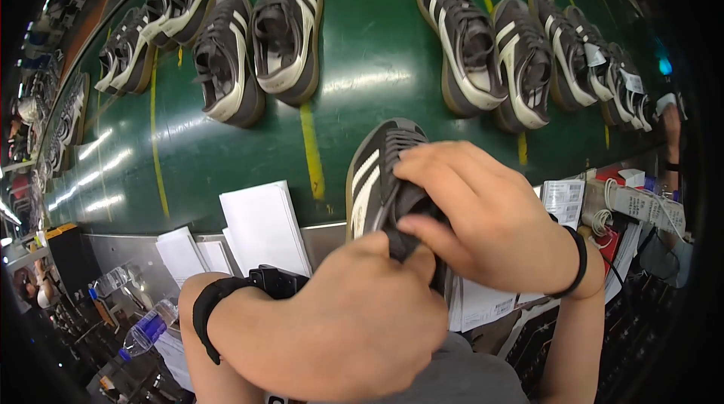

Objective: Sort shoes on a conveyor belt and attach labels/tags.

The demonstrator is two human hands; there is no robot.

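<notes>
So, one dark grey sneaker [385, 178] w/ white stripes and a gum sole is in hand, held up just above the near edge of the green belt [226, 147], toe pointing away from the person. Right hand [483, 215] wraps over the top, fingers [445, 178] curled and pressed onto the tongue/lace area. Left hand [354, 321] comes from below, fingers closed into a pinch on a dark bit at the shoe's opening, prob. the tongue or a lace end; can't tell which, hands cover it. Both wrists wear black bands.

Progress, judging by the layout: work on this shoe looks mid-way, since it's off the belt and gripped by both hands. On the belt, two groups of same-style sneakers lie in rows, one group upper left [226, 34], another upper right [528, 49]; whether those are finished can't be told from here.

Near the belt edge: white paper sheets [264, 227], a printed label sheet [563, 202], a clear plastic bottle [143, 332] lower left.
</notes>
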